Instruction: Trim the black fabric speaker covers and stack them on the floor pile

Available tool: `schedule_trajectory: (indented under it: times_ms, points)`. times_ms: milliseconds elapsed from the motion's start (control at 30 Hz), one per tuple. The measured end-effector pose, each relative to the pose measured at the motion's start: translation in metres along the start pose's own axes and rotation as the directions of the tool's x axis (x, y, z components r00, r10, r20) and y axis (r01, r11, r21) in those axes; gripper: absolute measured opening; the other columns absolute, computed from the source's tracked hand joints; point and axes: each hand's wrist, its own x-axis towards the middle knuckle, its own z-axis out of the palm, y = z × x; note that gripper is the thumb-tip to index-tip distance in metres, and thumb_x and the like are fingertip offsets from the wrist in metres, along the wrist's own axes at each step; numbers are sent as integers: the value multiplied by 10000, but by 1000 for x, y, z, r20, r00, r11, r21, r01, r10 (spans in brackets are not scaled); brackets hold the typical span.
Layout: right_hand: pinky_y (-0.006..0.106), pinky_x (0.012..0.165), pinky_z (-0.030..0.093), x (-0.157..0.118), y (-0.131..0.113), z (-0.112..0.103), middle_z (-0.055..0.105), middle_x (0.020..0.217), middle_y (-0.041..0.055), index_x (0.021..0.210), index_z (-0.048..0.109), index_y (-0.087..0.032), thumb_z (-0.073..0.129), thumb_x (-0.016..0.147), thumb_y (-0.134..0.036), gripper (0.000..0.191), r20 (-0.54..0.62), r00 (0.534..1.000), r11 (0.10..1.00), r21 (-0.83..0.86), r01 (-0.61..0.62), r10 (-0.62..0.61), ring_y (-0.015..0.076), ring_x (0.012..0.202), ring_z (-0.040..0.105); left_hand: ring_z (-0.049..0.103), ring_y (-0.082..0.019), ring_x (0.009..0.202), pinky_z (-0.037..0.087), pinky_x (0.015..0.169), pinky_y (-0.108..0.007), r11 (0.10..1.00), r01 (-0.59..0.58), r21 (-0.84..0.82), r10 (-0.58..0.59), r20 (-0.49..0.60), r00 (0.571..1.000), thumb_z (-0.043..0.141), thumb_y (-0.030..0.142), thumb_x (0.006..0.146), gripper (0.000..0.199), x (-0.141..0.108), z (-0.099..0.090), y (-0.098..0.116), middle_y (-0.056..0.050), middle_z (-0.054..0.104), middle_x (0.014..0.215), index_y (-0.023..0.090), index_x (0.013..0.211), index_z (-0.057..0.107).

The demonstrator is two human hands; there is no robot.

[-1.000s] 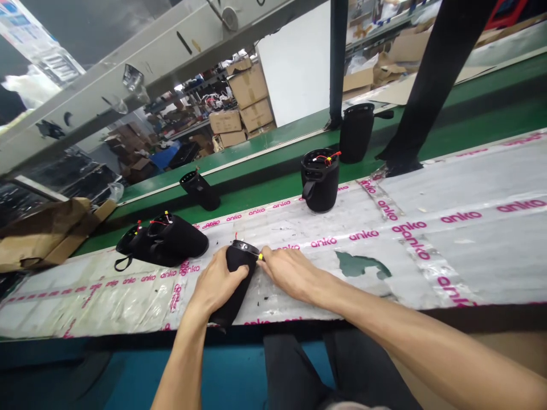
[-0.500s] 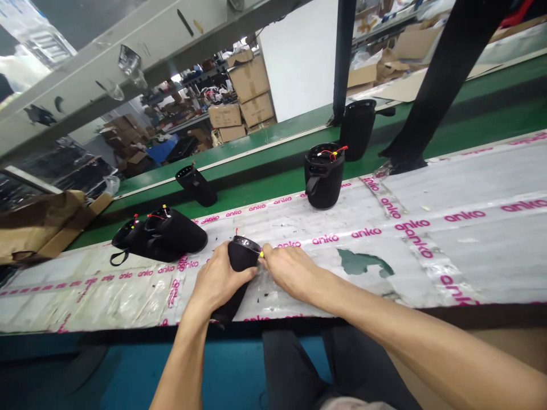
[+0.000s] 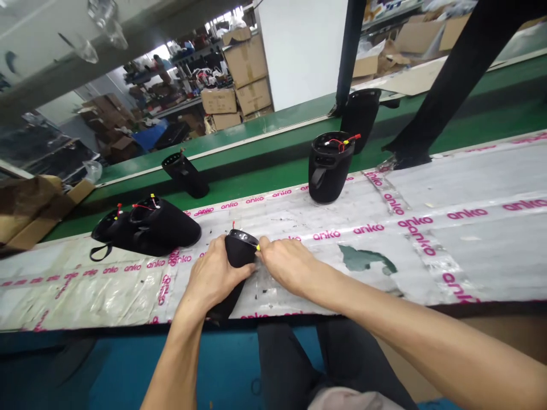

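Note:
My left hand wraps round a black, fabric-covered speaker housing, which leans on the table with its button-lined open end up. At the right side of that rim, my right hand is closed in a pinch on a small yellow wire connector. A red wire end sticks up behind the rim. My fingers hide most of the connector and its wires. Two more speaker housings lie side by side to the left, with red and yellow connectors showing at their openings.
Another housing with red wires stands at the table's back edge. On the green belt are a tilted housing and a taller one. A dark slanted post rises at right. Printed tape crosses the white table cover.
The camera view has shifted slightly. Both hands stay at the housing's rim, my right fingers still pinching the yellow connector, less of which shows now.

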Motion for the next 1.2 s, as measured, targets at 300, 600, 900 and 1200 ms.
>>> schedule_trajectory:
  times_ms: [300,600,900,1200]
  points:
    - [297,605,373,-3,6,-6,714,884,83,1091,481,-173,285,1054,-404,306,-140,990,993,118,4,13,240,768,682,640,-300,1055,490,883,-398,977,-4,-214,32,127,991,689,527,700,613,3,-7,-19,-83,670,1176,213,1208,551]
    - [312,607,379,-5,-3,4,710,833,94,1075,501,-169,357,1036,-377,256,-73,997,998,65,11,-7,277,756,692,638,-287,1053,486,881,-388,976,1,-219,24,113,993,709,488,689,571,2,-5,-18,-68,673,1161,217,1171,565]
    - [306,621,382,1,-1,7,712,853,93,1069,504,-176,350,1036,-389,265,-36,999,996,85,-9,12,271,769,693,632,-286,1064,482,893,-385,975,-10,-222,35,108,994,714,491,692,582,2,-3,-19,-65,667,1172,225,1185,558]
    - [303,590,378,4,0,7,712,852,93,1052,497,-177,343,1039,-392,265,-35,999,998,58,18,-16,269,755,696,641,-277,1038,486,879,-375,967,-14,-253,46,124,991,718,473,689,600,2,-4,-22,-64,674,1155,220,1208,553]
